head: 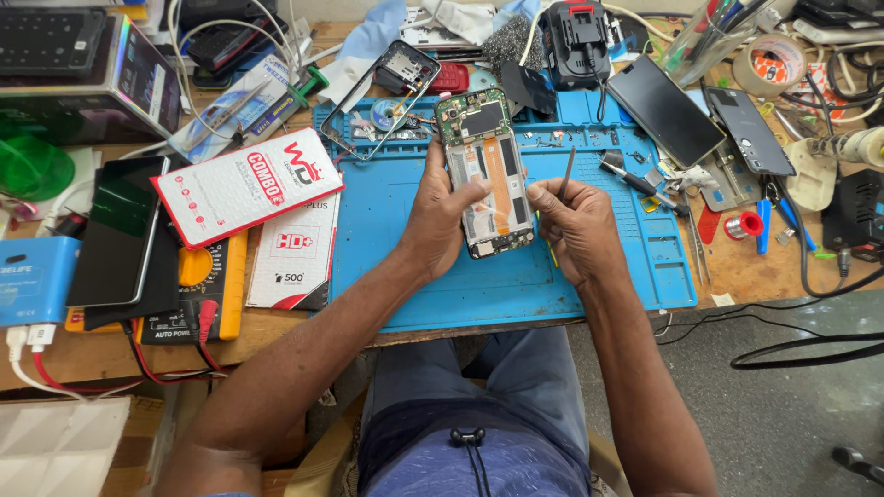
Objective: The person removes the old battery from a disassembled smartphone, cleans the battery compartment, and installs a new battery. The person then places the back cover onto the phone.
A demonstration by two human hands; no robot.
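Two hands work over the blue mat [414, 276]. Left hand [440, 216] fingers wrap the opened phone [485, 175], above the mat's middle, long axis running away from the person, camera end far. Right hand [575, 225] fingers pinch a thin tool [567, 172], tip up, just right of the phone.

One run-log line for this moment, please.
left hand: holds opened phone with exposed circuit board | right hand: holds thin dark tool | under: blue rubber work mat
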